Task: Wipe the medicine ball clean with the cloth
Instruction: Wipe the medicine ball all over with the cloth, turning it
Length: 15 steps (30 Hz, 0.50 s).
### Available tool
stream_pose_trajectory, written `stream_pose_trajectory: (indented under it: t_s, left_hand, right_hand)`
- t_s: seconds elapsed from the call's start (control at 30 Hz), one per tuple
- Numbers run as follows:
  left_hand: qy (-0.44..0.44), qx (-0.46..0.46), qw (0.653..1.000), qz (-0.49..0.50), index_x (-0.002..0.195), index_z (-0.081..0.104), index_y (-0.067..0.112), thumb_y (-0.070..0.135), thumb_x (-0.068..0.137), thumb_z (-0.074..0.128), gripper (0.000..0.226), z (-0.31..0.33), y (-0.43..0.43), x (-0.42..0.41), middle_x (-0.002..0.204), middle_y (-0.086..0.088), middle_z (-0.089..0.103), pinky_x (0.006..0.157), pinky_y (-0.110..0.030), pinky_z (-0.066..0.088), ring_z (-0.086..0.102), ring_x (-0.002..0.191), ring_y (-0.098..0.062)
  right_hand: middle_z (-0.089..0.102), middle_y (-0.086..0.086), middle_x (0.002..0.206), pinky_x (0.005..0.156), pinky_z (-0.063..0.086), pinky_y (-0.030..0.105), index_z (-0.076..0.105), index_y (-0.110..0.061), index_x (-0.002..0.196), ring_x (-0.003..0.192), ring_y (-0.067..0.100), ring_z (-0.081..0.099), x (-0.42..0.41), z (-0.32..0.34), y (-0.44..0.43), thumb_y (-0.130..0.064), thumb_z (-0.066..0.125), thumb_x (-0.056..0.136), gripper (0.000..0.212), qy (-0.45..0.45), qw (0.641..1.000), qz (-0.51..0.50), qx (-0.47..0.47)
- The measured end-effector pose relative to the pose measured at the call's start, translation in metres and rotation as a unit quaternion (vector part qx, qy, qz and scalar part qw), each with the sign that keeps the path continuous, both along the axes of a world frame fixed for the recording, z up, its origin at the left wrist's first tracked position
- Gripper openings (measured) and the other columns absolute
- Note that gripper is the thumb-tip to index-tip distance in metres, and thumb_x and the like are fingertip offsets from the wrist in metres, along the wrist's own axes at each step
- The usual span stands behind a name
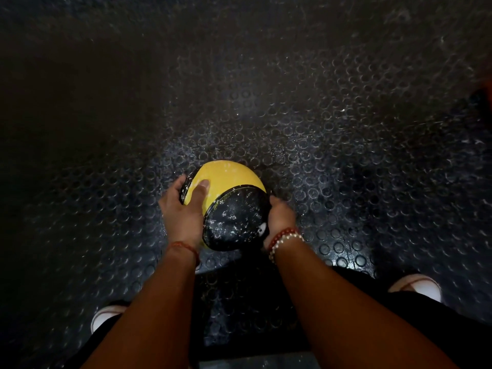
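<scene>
A yellow and black medicine ball (226, 182) is held between both hands just above or on the dark floor; whether it touches the floor I cannot tell. White specks dot its black panel. My left hand (183, 209) grips its left side, thumb laid across the yellow part and fingers wrapped round the far edge. My right hand (281, 217) cups its right side, fingers hidden behind the ball. No cloth is in view.
The floor (319, 129) is black rubber matting with round studs, dusted with white flecks. My two white shoes (418, 286) (105, 316) stand at the lower right and lower left. Something reddish (486, 94) shows at the far right edge.
</scene>
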<state>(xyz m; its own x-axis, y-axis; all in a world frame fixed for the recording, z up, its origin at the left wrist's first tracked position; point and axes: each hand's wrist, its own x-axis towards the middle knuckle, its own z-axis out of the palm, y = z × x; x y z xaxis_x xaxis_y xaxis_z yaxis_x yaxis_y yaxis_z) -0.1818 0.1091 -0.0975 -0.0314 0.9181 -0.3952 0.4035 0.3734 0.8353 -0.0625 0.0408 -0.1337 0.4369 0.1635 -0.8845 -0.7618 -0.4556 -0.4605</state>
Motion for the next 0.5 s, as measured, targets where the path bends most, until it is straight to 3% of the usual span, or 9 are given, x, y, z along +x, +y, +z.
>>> stream_pose_trajectory:
  t_s: [0.1,0.23,0.37,0.43,0.5]
  left_hand:
    - [0.01,0.001,1.0,-0.004,0.139,0.053,0.026,0.047,0.089,0.067,0.056,-0.001,0.003,-0.002,0.139,0.003,0.036,0.103,-0.03,0.036,0.045,0.127,-0.017]
    - [0.011,0.002,1.0,-0.015,0.139,0.053,0.028,0.05,0.089,0.066,0.056,-0.003,0.004,-0.006,0.141,0.002,0.037,0.101,-0.03,0.035,0.044,0.124,-0.015]
    - [0.004,0.001,1.0,-0.016,0.14,0.052,0.028,0.048,0.09,0.065,0.056,-0.001,0.003,-0.009,0.144,0.002,0.036,0.098,-0.028,0.035,0.044,0.124,-0.013]
    - [-0.003,-0.001,1.0,-0.018,0.141,0.052,0.028,0.046,0.091,0.065,0.055,0.0,0.002,-0.01,0.143,0.003,0.035,0.098,-0.027,0.035,0.044,0.123,-0.012]
    - [-0.006,-0.001,1.0,-0.021,0.141,0.051,0.028,0.045,0.091,0.064,0.055,0.0,0.001,-0.011,0.143,0.003,0.035,0.099,-0.028,0.035,0.043,0.124,-0.012]
  right_hand:
    - [0.058,0.006,0.13,0.102,0.044,0.044,0.064,-0.022,0.112,0.114,0.027,0.057,-0.019,-0.011,-0.01,-0.037,0.045,0.091,0.031,0.056,0.996,-0.059,-0.022]
    - [0.058,-0.001,0.118,0.086,0.045,0.032,0.057,-0.018,0.121,0.099,0.019,0.056,-0.035,0.011,-0.003,-0.03,0.047,0.097,0.029,-0.114,0.99,-0.086,-0.015]
    - [0.056,-0.005,0.121,0.091,0.049,0.034,0.059,-0.024,0.117,0.105,0.013,0.056,-0.032,0.024,0.009,-0.031,0.049,0.095,0.025,-0.278,0.958,0.041,0.048]
    - [0.058,-0.005,0.118,0.09,0.048,0.033,0.061,-0.023,0.114,0.102,0.012,0.056,-0.023,0.021,0.011,-0.03,0.05,0.095,0.023,-0.296,0.951,0.073,0.054]
    - [0.06,-0.003,0.111,0.085,0.048,0.03,0.061,-0.019,0.115,0.1,0.014,0.058,-0.011,0.019,0.011,-0.028,0.049,0.095,0.025,-0.245,0.966,0.061,0.063]
